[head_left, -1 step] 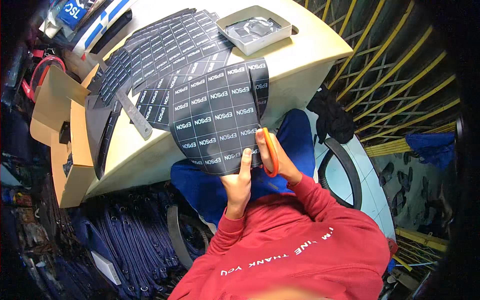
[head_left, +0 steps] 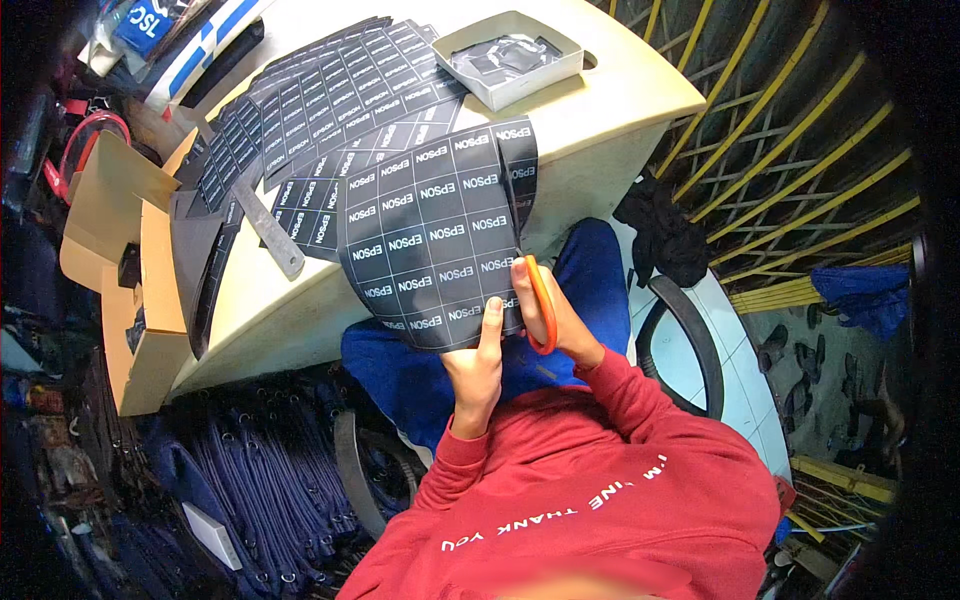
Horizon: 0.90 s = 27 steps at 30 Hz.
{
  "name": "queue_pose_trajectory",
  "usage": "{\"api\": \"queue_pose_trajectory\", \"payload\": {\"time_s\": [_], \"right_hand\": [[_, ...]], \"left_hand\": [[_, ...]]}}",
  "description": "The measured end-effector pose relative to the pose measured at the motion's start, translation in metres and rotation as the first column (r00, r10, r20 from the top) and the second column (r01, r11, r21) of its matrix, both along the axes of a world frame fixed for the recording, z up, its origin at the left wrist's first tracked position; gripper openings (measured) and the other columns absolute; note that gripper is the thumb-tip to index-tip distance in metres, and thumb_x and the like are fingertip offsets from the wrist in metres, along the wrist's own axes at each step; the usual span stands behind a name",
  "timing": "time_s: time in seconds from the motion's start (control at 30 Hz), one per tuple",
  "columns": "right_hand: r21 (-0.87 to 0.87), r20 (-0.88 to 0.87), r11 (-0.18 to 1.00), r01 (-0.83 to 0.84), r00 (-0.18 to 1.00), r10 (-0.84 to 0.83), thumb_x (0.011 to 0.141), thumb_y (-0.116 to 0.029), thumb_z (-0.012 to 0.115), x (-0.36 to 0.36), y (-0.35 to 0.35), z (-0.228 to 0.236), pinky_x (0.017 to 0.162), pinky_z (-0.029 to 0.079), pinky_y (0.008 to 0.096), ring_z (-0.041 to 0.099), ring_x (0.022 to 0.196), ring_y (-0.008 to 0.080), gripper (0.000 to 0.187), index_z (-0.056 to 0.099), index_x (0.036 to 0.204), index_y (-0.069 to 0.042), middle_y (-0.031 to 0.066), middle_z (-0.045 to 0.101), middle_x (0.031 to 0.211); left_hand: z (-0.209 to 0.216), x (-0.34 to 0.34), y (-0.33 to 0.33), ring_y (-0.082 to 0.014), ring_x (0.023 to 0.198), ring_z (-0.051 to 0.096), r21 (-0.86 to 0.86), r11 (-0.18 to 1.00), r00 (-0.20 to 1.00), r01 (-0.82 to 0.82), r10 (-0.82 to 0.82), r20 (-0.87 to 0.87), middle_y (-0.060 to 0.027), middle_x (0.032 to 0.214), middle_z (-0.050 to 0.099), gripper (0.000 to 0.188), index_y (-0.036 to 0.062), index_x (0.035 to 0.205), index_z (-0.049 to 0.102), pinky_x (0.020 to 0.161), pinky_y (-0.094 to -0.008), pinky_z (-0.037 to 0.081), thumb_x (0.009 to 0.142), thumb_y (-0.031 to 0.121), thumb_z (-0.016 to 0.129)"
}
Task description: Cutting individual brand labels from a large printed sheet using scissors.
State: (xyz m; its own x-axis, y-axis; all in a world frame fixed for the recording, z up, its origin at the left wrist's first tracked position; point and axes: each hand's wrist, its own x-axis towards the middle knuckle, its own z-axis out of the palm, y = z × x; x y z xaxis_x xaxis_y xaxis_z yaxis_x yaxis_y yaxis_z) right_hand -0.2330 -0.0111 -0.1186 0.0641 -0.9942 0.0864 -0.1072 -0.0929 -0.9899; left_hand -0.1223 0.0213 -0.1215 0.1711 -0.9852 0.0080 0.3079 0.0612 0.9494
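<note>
My left hand (head_left: 474,375) grips the near edge of a black sheet (head_left: 430,225) printed with a grid of white lettering, thumb on top and fingers hidden underneath. My right hand (head_left: 572,332) is closed on scissors with an orange handle (head_left: 542,308), at the sheet's right side. A slit runs from the scissors up to the sheet's far edge, and a narrow strip (head_left: 522,170) hangs to the right of it. The scissor blades are mostly hidden by the sheet. The sheet is held above my lap, in front of the table's near edge.
More printed black sheets (head_left: 345,90) lie overlapping on the pale table (head_left: 640,85). A metal ruler (head_left: 268,230) rests near its edge. A shallow grey box (head_left: 530,88) holds small dark pieces. An open cardboard box (head_left: 155,370) stands left; dark blue straps (head_left: 265,480) lie below.
</note>
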Motion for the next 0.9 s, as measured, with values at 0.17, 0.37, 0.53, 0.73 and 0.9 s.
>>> {"api": "queue_pose_trajectory", "payload": {"time_s": [0.17, 0.37, 0.53, 0.73, 0.9], "right_hand": [[-0.076, -0.049, 0.997, 0.006, 0.999, -0.009, 0.096, -0.054, 0.026, 0.000, -0.004, -0.009, 0.049, 0.040, 0.0354, 0.048, 0.049, 0.0193, 0.068, 0.051, 0.069, 0.004, 0.0115, 0.047, 0.052], [0.065, -0.006, 0.998, 0.004, 1.000, -0.003, 0.095, -0.055, 0.028, -0.001, 0.000, 0.000, 0.040, 0.042, 0.0315, 0.053, 0.042, 0.0170, 0.068, 0.051, 0.068, 0.003, 0.0088, 0.048, 0.047], [0.059, 0.028, 0.998, 0.002, 1.000, -0.004, 0.094, -0.056, 0.029, 0.001, 0.001, -0.002, 0.036, 0.041, 0.0298, 0.053, 0.039, 0.0157, 0.067, 0.049, 0.066, 0.001, 0.0063, 0.046, 0.045], [-0.002, 0.027, 1.000, 0.023, 0.999, -0.023, 0.094, -0.054, 0.032, -0.001, -0.002, -0.010, 0.034, 0.038, 0.0292, 0.051, 0.037, 0.0149, 0.063, 0.046, 0.065, 0.000, 0.0043, 0.044, 0.043], [0.190, 0.097, 0.981, -0.038, 0.995, 0.020, 0.095, -0.051, 0.035, -0.004, 0.001, 0.004, 0.038, 0.038, 0.0293, 0.047, 0.039, 0.0143, 0.058, 0.046, 0.067, -0.001, 0.0027, 0.043, 0.046]], "left_hand": [[0.000, -0.002, 0.000, -0.0131, 0.093, 0.055, -0.055, 0.998, 1.000, -0.028, 0.027, -0.016, -0.0068, 0.111, 0.055, 0.047, 0.0013, 0.127, 0.041, 0.079, -0.0255, 0.047, 0.085, 0.004, 0.062], [0.002, 0.000, 0.004, -0.0121, 0.090, 0.055, 0.017, 1.000, 1.000, -0.009, 0.009, -0.002, -0.0065, 0.109, 0.056, 0.043, 0.0016, 0.125, 0.043, 0.076, -0.0237, 0.047, 0.086, 0.004, 0.061], [-0.006, 0.001, 0.002, -0.0118, 0.089, 0.055, -0.047, 0.998, 0.997, -0.039, 0.042, 0.060, -0.0058, 0.108, 0.056, 0.044, 0.0018, 0.125, 0.043, 0.075, -0.0233, 0.047, 0.086, 0.005, 0.062], [0.002, -0.001, 0.005, -0.0105, 0.085, 0.054, 0.001, 1.000, 0.999, -0.031, 0.031, 0.041, -0.0048, 0.105, 0.056, 0.042, 0.0021, 0.123, 0.043, 0.070, -0.0224, 0.047, 0.086, 0.005, 0.062], [0.000, 0.005, 0.004, -0.0099, 0.083, 0.054, 0.068, 0.998, 0.999, 0.008, -0.011, 0.039, -0.0043, 0.103, 0.056, 0.040, 0.0022, 0.121, 0.045, 0.068, -0.0219, 0.046, 0.085, 0.006, 0.063]]}}
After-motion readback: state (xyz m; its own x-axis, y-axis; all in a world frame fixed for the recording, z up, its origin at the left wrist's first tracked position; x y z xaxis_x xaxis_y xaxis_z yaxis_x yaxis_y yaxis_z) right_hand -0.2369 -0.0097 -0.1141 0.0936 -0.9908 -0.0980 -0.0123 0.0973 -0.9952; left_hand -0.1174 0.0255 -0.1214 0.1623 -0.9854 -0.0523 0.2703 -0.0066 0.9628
